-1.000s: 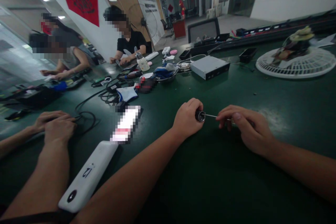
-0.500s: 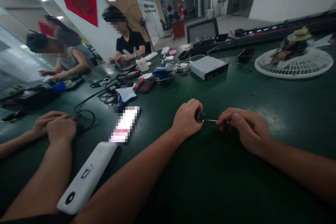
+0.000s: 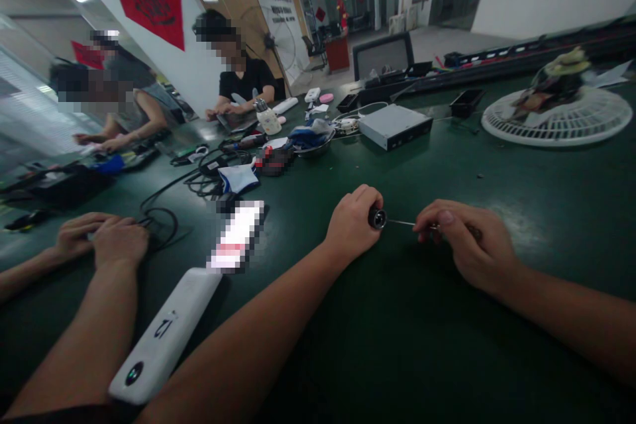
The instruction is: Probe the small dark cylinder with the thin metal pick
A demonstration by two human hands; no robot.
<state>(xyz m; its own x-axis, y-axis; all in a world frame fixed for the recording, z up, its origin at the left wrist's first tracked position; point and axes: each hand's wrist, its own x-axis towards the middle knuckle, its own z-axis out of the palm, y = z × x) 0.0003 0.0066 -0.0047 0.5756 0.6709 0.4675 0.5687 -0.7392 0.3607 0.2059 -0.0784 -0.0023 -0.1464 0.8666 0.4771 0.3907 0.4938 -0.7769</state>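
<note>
My left hand (image 3: 352,225) is closed around a small black cylinder (image 3: 378,218), whose round, ringed end faces right; its exact kind I cannot make out. Opposite it, my right hand (image 3: 467,238) grips a screwdriver (image 3: 401,222) with a thin metal shaft. Most of the handle is hidden inside the fingers. The shaft points left at the cylinder's end, its tip at or just off the rim. Both hands are low over the dark green table (image 3: 417,344).
A neighbour's hands (image 3: 109,238) hold a black cable at left. Closer by lie a white device (image 3: 166,338) and a lit phone (image 3: 238,235). Farther back are a grey drive box (image 3: 395,126), a white fan grille (image 3: 556,122) and a bowl with blue cloth (image 3: 312,139). People sit across the table.
My right hand has shifted slightly up and right, drawing the screwdriver's shaft a little away from the cylinder. My left hand keeps its hold almost unmoved.
</note>
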